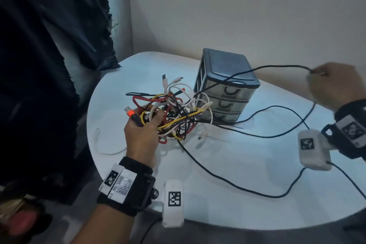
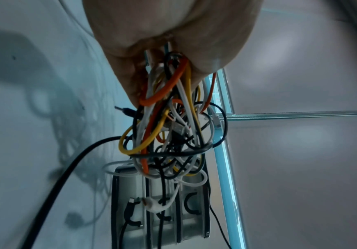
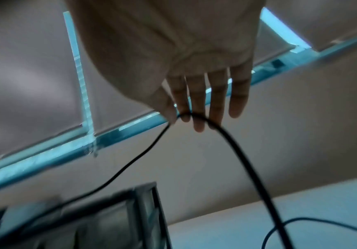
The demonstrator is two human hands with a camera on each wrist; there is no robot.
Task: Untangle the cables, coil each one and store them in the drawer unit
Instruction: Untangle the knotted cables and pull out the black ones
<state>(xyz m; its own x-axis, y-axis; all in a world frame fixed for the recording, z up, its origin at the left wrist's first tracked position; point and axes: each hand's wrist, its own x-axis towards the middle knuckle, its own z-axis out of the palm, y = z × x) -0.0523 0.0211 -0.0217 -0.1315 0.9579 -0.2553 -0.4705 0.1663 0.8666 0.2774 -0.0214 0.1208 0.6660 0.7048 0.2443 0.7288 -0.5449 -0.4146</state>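
A knot of red, yellow, white and black cables (image 1: 174, 117) (image 2: 169, 128) hangs just above the white table, gripped by my left hand (image 1: 142, 134) (image 2: 152, 55) at its left side. An orange-collared USB plug (image 1: 129, 112) sticks up beside the thumb. My right hand (image 1: 332, 85) (image 3: 186, 116) is raised at the far right and pinches a long black cable (image 1: 263, 67) (image 3: 243, 160) between thumb and fingers. That cable runs over the top of the grey three-drawer unit (image 1: 227, 89) (image 2: 160, 210) into the knot. All drawers are closed.
The round white table (image 1: 227, 174) carries loose loops of the black cable in front of and right of the drawer unit. A thin white cable (image 1: 107, 151) lies at the left. A beige wall stands behind, dark fabric (image 1: 49, 65) hangs on the left.
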